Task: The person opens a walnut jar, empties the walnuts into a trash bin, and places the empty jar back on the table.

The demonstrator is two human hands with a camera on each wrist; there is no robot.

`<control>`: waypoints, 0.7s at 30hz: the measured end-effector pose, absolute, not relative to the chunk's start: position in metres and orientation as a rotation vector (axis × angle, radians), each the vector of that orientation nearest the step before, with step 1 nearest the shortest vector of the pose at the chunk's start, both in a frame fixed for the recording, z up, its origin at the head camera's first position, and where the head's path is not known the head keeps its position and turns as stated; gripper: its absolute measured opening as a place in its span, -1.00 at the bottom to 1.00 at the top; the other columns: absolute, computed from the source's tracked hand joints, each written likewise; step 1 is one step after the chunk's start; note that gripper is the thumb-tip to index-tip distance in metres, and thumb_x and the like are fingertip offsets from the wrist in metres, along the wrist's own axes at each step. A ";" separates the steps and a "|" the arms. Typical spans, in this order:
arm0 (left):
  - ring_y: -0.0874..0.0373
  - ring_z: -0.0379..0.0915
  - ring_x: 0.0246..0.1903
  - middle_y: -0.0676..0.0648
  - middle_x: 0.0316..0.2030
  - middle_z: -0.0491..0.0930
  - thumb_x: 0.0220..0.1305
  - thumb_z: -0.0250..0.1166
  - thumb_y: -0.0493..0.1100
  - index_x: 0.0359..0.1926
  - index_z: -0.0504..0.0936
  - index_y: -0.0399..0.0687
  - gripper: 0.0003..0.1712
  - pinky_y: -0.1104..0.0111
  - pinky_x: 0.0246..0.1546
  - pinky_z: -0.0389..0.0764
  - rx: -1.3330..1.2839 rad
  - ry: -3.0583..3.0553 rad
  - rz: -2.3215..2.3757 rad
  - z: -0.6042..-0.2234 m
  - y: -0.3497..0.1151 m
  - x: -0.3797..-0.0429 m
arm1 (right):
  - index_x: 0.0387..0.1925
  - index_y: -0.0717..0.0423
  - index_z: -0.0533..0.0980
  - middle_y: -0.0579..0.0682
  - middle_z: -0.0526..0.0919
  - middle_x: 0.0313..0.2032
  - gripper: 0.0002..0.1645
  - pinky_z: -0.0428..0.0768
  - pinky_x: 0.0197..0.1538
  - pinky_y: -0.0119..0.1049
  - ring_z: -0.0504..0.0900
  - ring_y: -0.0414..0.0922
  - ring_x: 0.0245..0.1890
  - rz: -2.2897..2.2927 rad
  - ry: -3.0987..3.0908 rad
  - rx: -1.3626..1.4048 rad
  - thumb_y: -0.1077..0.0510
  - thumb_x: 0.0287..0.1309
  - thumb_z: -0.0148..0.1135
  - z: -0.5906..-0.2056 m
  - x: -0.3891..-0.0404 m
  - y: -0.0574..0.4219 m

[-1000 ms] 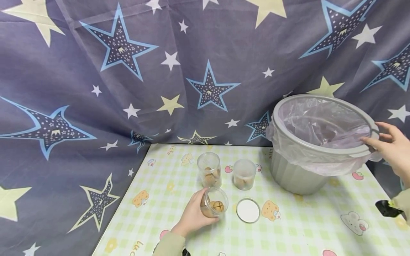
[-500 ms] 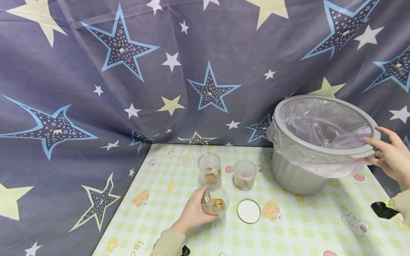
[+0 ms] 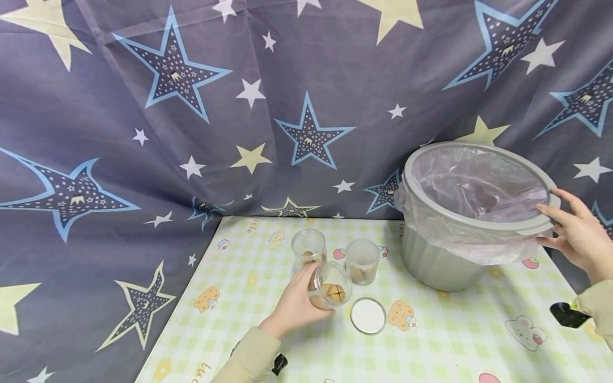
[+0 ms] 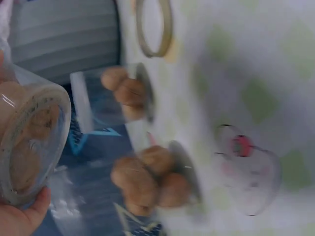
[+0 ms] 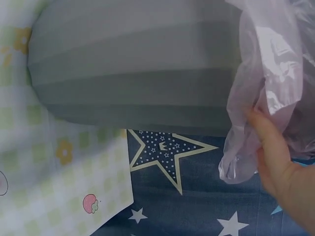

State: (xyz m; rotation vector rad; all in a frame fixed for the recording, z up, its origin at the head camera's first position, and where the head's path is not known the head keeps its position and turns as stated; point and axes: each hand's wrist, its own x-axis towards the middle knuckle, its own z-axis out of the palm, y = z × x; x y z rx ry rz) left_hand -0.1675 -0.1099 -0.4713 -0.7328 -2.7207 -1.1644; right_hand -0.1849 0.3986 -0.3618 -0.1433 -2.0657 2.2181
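Left hand (image 3: 298, 303) nearest the viewer grips an open jar (image 3: 324, 302) round its side, above the tablecloth (image 3: 445, 330). The jar's long axis leans, mouth up and slightly rightward; brown nuts (image 3: 335, 292) lie inside. Just right of it is a round lid (image 3: 367, 315), lying flat.

Beyond stand a tall jar (image 3: 308, 246) and a short jar (image 3: 362, 260), both upright with nuts low down. The bin (image 3: 431, 266) lies right of the held jar and farther back, the short jar partly between. The right hand (image 3: 581, 231), well apart from the jar, holds the bin's rim at its right edge. Behind hangs a starry curtain (image 3: 191, 133).

The left hand's far fingers are hidden, the left wrist view is blurred, and the bag (image 3: 479, 181) hides the bin's floor.
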 end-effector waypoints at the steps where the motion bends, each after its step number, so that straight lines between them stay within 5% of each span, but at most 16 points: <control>1: -0.09 0.29 0.24 -0.16 0.26 0.34 -0.34 0.61 -0.04 0.34 0.20 -0.05 0.16 -0.01 0.21 0.40 -0.743 -2.718 -1.153 -0.467 -0.108 -0.169 | 0.48 -0.29 -0.27 -0.17 0.30 -0.81 -0.08 0.50 -0.58 -0.55 0.17 -0.22 -0.83 2.229 -2.047 -0.127 0.13 0.33 0.04 -0.362 -0.185 0.399; 9: -0.08 0.35 0.16 -0.16 0.16 0.43 -0.34 0.61 -0.06 0.32 0.24 -0.15 0.14 0.03 0.13 0.47 -0.792 -2.633 -1.136 -0.425 -0.091 -0.182 | 0.47 -0.29 -0.23 -0.21 0.60 -0.55 -0.11 0.47 -0.59 -0.57 0.52 -0.33 -0.53 2.272 -1.975 -0.058 0.22 0.34 0.00 -0.365 -0.183 0.397; 21: 0.00 0.30 0.23 -0.13 0.21 0.40 -0.34 0.62 0.01 0.34 0.22 -0.09 0.17 0.12 0.26 0.36 -0.943 -2.600 -0.986 -0.376 -0.062 -0.202 | 0.42 -0.37 -0.09 -0.24 0.52 -0.59 -0.20 0.45 -0.57 -0.58 0.36 -0.30 -0.69 2.248 -1.978 -0.072 0.17 0.33 0.03 -0.371 -0.183 0.399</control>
